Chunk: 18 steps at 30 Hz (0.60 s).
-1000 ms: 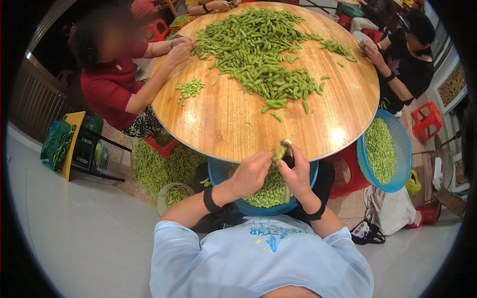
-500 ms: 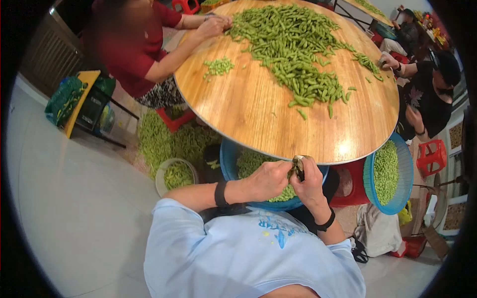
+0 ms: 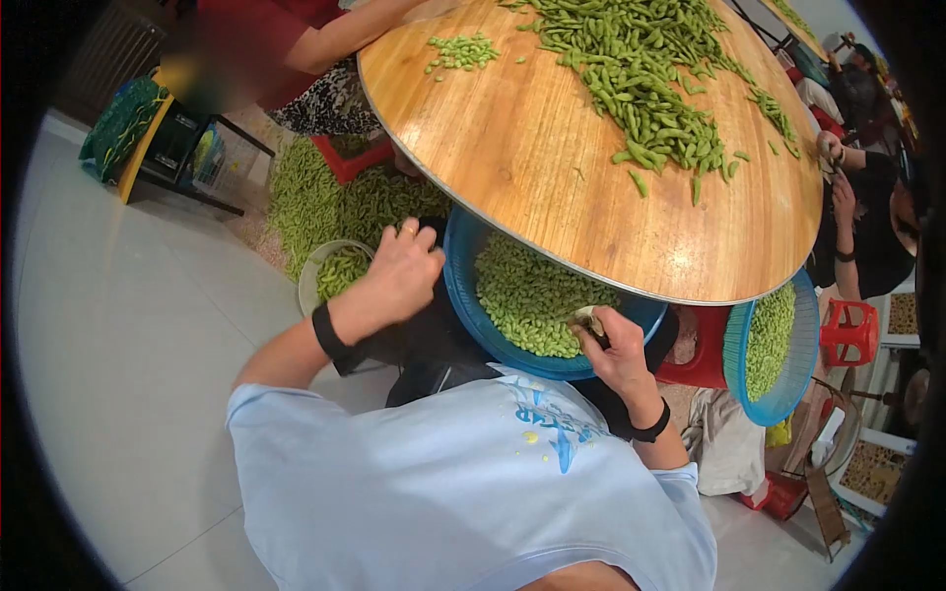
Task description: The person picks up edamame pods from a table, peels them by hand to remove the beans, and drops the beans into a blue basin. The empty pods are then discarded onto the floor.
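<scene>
My left hand [image 3: 399,274] hangs over the dark gap between a pale bucket of green pods [image 3: 343,272] and the blue basin [image 3: 465,310]. Its fingers are curled downward, and what they hold, if anything, is hidden. Above the basin's right side, my right hand [image 3: 621,353] is closed around a small tool with a shiny metal part and a dark part [image 3: 591,325]. Shelled green beans [image 3: 537,295] fill the basin under it. On the round wooden table [image 3: 552,212] lies a heap of unshelled edamame pods [image 3: 645,98].
A small pile of shelled beans [image 3: 463,52] lies on the table near a person in red [image 3: 266,44]. Many pods or shells [image 3: 330,192] cover the floor at left. At right stand another blue basket of beans [image 3: 774,340], a red stool [image 3: 849,333] and a person in black [image 3: 867,212].
My left hand has moved from beside the right hand out left towards the bucket. The right hand with the tool has dropped slightly over the basin. The view has tilted down.
</scene>
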Motion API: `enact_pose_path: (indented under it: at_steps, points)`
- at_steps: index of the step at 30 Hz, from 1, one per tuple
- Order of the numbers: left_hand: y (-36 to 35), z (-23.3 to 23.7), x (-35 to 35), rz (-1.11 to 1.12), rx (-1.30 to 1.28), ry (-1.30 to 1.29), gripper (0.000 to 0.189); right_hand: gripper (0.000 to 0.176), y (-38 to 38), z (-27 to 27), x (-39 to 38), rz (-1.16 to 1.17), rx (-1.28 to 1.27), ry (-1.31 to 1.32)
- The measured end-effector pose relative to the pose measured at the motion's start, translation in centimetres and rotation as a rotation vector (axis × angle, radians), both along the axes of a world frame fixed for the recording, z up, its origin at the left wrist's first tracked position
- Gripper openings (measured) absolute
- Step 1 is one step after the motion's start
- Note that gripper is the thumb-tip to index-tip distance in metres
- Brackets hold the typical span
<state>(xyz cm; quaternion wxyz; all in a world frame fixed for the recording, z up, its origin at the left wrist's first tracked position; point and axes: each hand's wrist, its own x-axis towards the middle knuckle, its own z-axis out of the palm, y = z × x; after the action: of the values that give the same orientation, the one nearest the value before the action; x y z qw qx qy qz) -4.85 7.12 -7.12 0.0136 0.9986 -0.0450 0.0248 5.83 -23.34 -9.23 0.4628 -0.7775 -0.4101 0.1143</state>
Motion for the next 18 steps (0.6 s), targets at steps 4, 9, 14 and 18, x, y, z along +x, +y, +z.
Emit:
enact_pose_path:
  at_steps: [4,9,14,18]
  points:
    - [0.1,-3.7,3.4,-0.108,-0.259,0.229,0.016,0.013,0.4,1.8,1.6,-0.093,0.051,0.02]
    - [-2.5,-12.3,10.9,-0.196,-0.296,0.537,0.032,0.011,-0.6,2.9,5.6,-0.45,0.428,0.492]
    - [-3.6,-14.4,13.7,-0.201,-0.33,0.301,0.03,0.011,-1.6,0.3,8.1,-0.512,0.563,0.52]
    - [-4.3,-16.7,13.9,-0.25,-0.358,0.15,0.029,0.007,-1.5,0.5,7.9,-0.509,0.57,0.506]
